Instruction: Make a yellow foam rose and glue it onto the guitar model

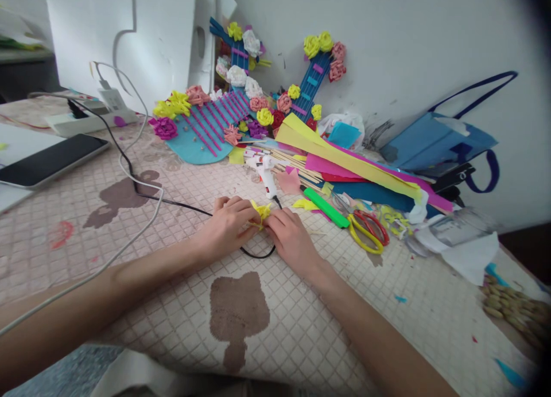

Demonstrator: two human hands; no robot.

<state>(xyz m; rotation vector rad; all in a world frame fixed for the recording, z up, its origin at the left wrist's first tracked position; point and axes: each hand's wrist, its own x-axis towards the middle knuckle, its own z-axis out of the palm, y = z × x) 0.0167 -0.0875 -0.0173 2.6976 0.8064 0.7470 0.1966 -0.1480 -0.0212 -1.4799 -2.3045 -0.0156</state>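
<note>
Both hands are in the middle of the frame, working a small yellow paper piece (260,211) between the fingertips. It looks like the rolling/pinching stage of a little paper flower, same sort as the finished ones on the blue and pink piece (202,130) up behind.

The left hand (228,222) is curled in, with its thumb and first fingers nipping the left side of the yellow bit. The right hand (293,233) is curled the same way and pinches it from the right. So neither hand is open; both are closed on that one piece. It sits just above the worktop (301,328), right over a loop of black cord (258,253).

My guess is the fiddly part is keeping the pinch tight so the roll doesn't spring loose. The white glue gun (267,176) lies just above the hands, so one hand would have to hold the piece alone to reach it. The yellow-handled scissors (365,230) are off to the right.
</note>
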